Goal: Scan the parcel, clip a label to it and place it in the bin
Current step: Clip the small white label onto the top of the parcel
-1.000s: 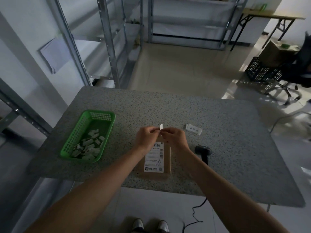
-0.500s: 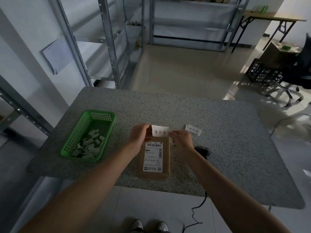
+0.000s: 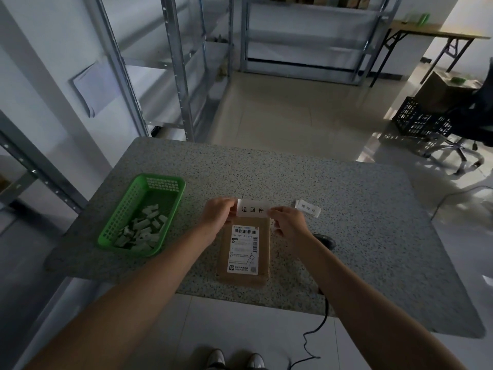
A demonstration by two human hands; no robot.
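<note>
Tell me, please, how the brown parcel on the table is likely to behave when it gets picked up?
The brown parcel lies flat and thin, so it is probably light. Its soft-looking wrinkled near edge suggests it may bend slightly. Being flat, it should not roll, though it might slide on the table.

One counter [image 3: 346, 236] carries the things. There is one parcel [image 3: 264, 236], brown, with one printed sticker [image 3: 244, 249] on its top. There are two white labels with printed characters: one label [image 3: 252, 208] at the parcel's far edge and a second label [image 3: 307, 208] lying on the counter to the right. One green basket [image 3: 120, 217] stands at the left, holding a heap of small white clips [image 3: 142, 232], too many and too jumbled to count exactly. One dark scanner [image 3: 325, 241] with one cable lies on the right. Two hands are in view: one left hand [image 3: 217, 212] and one right hand [image 3: 288, 221]. Two shoes [image 3: 234, 360] show below.
</note>
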